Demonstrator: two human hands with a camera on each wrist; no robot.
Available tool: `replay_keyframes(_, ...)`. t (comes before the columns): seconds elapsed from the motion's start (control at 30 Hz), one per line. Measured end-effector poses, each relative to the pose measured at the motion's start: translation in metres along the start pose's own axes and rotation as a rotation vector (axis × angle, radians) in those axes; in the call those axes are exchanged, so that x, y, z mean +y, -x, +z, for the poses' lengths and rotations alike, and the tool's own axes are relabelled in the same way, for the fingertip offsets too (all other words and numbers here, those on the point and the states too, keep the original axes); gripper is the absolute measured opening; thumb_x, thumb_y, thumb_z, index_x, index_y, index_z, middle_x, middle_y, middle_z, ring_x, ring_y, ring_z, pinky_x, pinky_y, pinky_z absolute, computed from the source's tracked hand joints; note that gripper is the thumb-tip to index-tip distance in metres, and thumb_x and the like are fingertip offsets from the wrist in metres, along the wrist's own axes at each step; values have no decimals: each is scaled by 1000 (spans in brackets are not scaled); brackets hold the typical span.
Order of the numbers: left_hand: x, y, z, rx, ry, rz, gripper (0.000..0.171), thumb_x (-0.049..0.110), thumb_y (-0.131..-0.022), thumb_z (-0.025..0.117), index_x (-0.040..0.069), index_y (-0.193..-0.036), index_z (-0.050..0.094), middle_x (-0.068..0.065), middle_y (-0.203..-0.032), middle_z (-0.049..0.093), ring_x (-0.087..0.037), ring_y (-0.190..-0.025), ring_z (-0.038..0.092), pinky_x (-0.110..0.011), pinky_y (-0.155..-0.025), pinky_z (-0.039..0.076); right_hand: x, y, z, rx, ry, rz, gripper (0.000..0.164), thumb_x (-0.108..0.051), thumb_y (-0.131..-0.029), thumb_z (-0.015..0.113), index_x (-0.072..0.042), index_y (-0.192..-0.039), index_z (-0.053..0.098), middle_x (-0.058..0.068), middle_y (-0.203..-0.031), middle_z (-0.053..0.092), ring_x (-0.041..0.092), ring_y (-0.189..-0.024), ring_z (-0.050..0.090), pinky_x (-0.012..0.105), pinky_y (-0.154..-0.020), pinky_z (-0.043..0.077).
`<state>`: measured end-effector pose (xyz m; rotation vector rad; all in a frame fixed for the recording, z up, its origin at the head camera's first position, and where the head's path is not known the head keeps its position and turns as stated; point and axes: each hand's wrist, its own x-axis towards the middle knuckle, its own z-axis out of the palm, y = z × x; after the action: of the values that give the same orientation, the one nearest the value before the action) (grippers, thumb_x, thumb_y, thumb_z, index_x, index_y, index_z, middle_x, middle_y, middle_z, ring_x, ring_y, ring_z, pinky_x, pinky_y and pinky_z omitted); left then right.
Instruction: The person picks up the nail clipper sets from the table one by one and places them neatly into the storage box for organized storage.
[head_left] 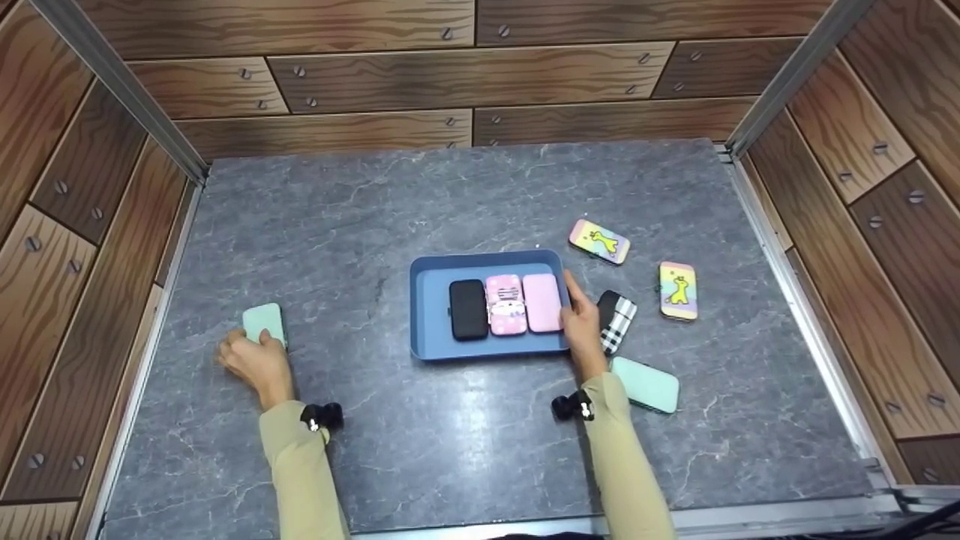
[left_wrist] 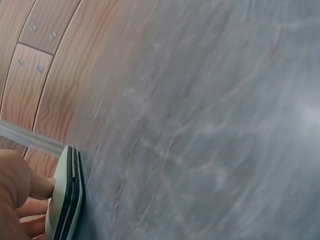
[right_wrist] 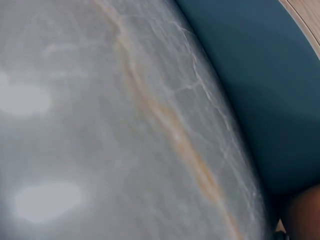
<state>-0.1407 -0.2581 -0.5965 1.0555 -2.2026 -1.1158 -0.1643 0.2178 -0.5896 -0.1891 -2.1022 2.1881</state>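
Head view: bright, even light, seems coming from above; desk (head_left: 337, 210) shows white glare at lower middle; shadows soft, picture mostly sharp. Left wrist view: desk surface smeared by blur, pale glare at right edge. Right wrist view: two strong glare patches at left; tray (right_wrist: 260, 100) dim, right hand (right_wrist: 305, 215) dark, out of focus.

Left hand (left_wrist: 15, 187) holds mint-green, round-edged, dark-seamed case (left_wrist: 60, 192). Right of case: grey marbled table (left_wrist: 200, 125). Beyond case: brown wood-patterned wall (left_wrist: 75, 55), pale metal strip (left_wrist: 30, 137).
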Motion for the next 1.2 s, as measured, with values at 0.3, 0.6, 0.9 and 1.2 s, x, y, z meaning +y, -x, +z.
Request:
replay_keyframes(0.3,9,6,1,-60,47,-48,41,5,-90,56,-6,-128,48,-25,-133,37,-37,-129,32,-44,-109,26,-5,3,2,10,-4,-5,70,24,-75,33,4,-142,33,16,-149,29,23,-140,20,39,-105,24)
replay_keyframes(0.6,14,17,5,-9,127,105,34,1,-87,61,-2,-121,54,-20,-123,42,-35,-117,42,-44,-100,36,-6,2,1,10,0,-8,68,23,-76,33,4,-141,34,16,-149,30,23,-140,19,40,-108,22)
replay_keyframes(0.9,7,21,12,109,238,158,33,-3,-77,72,-5,-106,58,-21,-111,55,-34,-108,49,-42,-95,39,-1,0,0,12,-10,-10,69,23,-76,34,2,-141,35,15,-149,30,23,-140,20,39,-110,22)
replay_keyframes(1.2,-1,33,21,114,215,171,41,0,-80,66,-2,-119,55,-22,-121,52,-36,-114,47,-46,-96,40,20,-8,-4,32,15,-14,72,23,-76,33,-5,-142,38,7,-149,33,14,-139,23,25,-113,16)
